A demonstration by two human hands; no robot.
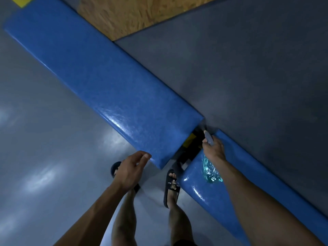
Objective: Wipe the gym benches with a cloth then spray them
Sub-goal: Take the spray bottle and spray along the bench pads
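The right hand (213,150) grips a spray bottle (211,170) by its neck, with the nozzle aimed over the gap toward the long bench pad (110,82), so I judge that the spraying step is in hand. The bottle body hangs under the wrist, over the short pad (230,197). The left hand (132,168) is relaxed and holds nothing, just beside the long pad's corner, probably for balance; no cloth is visible.

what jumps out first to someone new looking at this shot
The long blue bench pad runs from upper left to the centre, with a second blue pad at lower right. The right hand grips a spray bottle over that second pad, nozzle toward the gap between pads. The left hand hangs open by the long pad's near corner.
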